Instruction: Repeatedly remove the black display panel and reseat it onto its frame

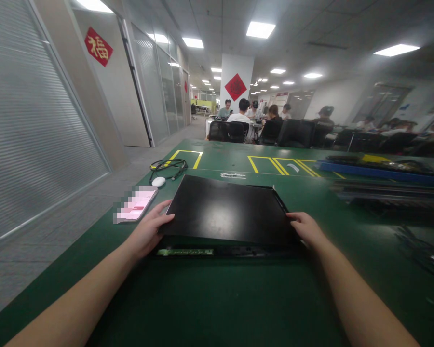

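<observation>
I see a bare left forearm [90, 284] tapering to a bare left hand [148, 232], the right forearm [354, 284] and right hand [309, 230] likewise.

White light is cast by ceiling lamps [261, 30]; glare is mirrored on the black panel [222, 209]; the view's right side is blurred.

Door sign [99, 46] reads 福 — pillar sign [236, 87] seems illegible.

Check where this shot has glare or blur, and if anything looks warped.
Head view, centre: pale glare on the black panel, the left hand and right hand fairly clear; head view, right: the long blue item smeared by blur; head view, left: the phone partly pixelated, the door leaning, perhaps from lens distortion.
</observation>
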`<state>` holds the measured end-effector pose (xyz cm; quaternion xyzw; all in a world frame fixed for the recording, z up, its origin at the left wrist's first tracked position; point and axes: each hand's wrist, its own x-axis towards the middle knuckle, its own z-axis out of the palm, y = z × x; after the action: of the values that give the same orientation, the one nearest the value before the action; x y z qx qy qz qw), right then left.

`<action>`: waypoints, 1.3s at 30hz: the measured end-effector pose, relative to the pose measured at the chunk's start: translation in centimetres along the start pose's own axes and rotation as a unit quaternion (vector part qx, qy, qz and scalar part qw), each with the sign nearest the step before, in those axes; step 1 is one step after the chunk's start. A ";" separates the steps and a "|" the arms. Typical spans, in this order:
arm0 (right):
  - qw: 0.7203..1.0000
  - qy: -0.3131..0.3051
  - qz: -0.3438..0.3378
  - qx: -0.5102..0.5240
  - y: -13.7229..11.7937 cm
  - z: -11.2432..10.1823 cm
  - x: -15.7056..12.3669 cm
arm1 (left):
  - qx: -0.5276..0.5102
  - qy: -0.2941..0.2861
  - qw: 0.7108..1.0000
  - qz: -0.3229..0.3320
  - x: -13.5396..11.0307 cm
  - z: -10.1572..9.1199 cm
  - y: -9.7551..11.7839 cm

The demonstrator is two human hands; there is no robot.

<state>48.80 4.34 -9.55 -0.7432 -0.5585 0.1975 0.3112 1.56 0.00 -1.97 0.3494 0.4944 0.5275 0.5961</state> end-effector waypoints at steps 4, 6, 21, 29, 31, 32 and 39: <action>1.000 -0.011 0.008 0.001 0.1 0.0 0.0 | -0.009 -0.007 1.000 0.005 0.0 0.0 0.0; 1.000 -0.005 -0.001 0.007 0.3 0.1 0.0 | -0.009 -0.010 1.000 0.012 0.0 0.0 0.0; 1.000 0.008 0.014 -0.006 -0.3 -0.2 -0.3 | 0.125 0.033 0.986 0.102 1.9 -2.1 -1.0; 0.999 -0.002 0.025 0.025 -0.1 -0.1 -0.1 | 0.180 0.035 0.978 0.101 2.1 -2.5 -1.2; 0.999 -0.007 0.039 0.029 -0.2 -0.1 -0.2 | 0.187 0.039 0.977 0.100 2.2 -2.6 -1.3; 0.999 -0.009 0.043 0.032 -0.3 -0.2 -0.3 | 0.191 0.040 0.976 0.101 2.3 -2.7 -1.4; 0.999 -0.009 0.036 0.036 -0.6 -0.3 -0.7 | 0.247 0.024 0.961 0.127 3.3 -3.6 -2.2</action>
<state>48.40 3.76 -8.98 -0.7492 -0.5270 0.2348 0.3253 -1.46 2.41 -5.74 0.5326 0.5748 0.4685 0.4080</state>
